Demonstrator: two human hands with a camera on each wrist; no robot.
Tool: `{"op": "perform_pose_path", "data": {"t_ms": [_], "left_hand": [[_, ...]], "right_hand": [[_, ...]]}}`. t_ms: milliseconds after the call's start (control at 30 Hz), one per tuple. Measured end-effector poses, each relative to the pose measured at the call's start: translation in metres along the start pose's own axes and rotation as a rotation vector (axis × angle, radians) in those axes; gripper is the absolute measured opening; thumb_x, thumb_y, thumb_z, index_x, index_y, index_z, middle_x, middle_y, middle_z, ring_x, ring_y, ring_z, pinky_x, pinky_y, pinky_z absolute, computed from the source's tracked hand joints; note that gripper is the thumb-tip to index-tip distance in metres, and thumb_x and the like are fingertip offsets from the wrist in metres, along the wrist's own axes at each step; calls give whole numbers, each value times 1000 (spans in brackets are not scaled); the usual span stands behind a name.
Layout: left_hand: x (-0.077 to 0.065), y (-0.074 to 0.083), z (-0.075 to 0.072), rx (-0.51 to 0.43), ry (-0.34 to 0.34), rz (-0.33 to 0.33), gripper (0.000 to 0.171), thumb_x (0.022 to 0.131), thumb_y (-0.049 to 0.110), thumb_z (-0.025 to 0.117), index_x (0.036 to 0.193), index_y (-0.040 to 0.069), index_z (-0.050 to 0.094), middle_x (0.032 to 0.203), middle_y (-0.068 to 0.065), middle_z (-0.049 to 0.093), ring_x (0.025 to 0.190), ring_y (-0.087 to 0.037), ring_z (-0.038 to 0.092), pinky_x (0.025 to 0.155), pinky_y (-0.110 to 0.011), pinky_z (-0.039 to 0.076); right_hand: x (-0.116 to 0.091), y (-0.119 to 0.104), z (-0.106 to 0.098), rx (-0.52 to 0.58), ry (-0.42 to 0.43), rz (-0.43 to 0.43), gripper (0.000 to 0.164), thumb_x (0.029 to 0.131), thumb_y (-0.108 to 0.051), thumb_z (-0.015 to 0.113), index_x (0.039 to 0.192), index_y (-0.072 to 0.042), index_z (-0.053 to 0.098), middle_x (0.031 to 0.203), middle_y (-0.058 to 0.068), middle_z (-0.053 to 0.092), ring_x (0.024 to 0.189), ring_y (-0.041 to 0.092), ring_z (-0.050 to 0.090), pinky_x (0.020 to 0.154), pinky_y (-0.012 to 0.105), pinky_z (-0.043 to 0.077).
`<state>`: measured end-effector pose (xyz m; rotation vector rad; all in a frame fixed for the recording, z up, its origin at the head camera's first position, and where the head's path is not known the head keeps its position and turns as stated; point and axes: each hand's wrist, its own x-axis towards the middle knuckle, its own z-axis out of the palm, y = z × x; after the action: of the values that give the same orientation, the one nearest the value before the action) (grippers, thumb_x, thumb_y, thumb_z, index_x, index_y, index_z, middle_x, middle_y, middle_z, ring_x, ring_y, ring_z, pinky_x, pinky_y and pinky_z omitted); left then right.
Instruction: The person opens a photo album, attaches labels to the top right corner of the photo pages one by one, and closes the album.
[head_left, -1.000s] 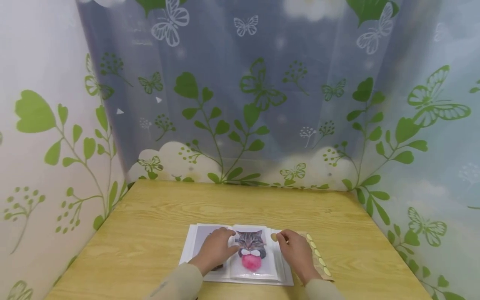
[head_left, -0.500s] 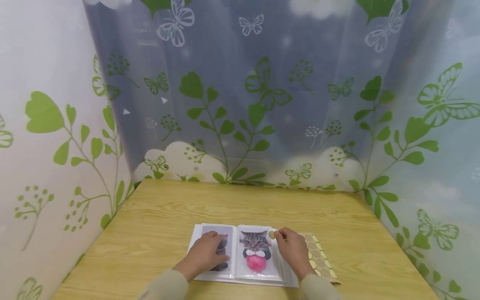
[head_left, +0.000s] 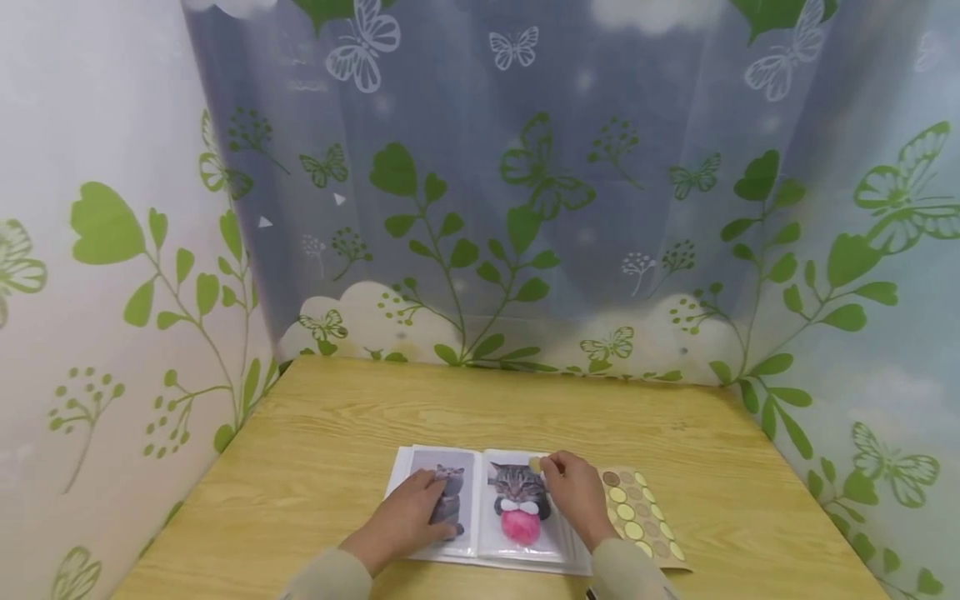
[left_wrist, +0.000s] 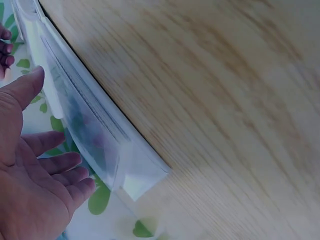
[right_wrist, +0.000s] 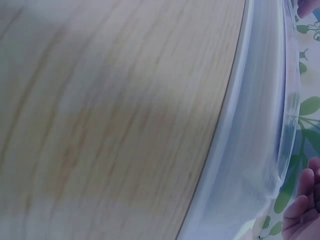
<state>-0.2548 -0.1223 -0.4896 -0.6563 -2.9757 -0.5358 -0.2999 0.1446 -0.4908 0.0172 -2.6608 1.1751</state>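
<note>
An open photo album [head_left: 489, 546] with clear sleeves lies on the table. A grey cat picture fills its left page; the right page shows a tabby cat picture [head_left: 517, 500] with a pink heart-like patch. My left hand [head_left: 401, 512] lies over the left page, fingers extended, partly covering that picture. In the left wrist view, its thumb and fingers are spread beside the album edge [left_wrist: 142, 172]. My right hand [head_left: 577, 496] pinches a small round gold sticker [head_left: 535, 465] between thumb and forefinger, at the top right corner of the tabby picture.
A brown sheet [head_left: 686, 569] with rows of round gold stickers lies right of the album, partly behind my right hand; some spots on it are bare brown. The wooden table [head_left: 450, 408] ends against a curtain [head_left: 480, 250] printed with leaves and butterflies.
My left hand has moved left from the album's middle onto the left page, uncovering the tabby picture. My right hand has brought the sticker leftward to the picture's top corner. The view has shifted slightly.
</note>
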Motion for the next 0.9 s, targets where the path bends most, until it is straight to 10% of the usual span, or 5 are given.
{"op": "perform_pose_path", "data": {"t_ms": [900], "left_hand": [[-6, -11, 1, -72, -101, -75, 69, 81, 33, 81, 130, -10, 57, 140, -30, 47, 130, -46, 44, 108, -56, 37]], "right_hand": [[17, -26, 39, 78, -88, 48, 17, 95, -24, 63, 95, -11, 73, 87, 0, 68, 77, 15, 58, 73, 38, 52]]}}
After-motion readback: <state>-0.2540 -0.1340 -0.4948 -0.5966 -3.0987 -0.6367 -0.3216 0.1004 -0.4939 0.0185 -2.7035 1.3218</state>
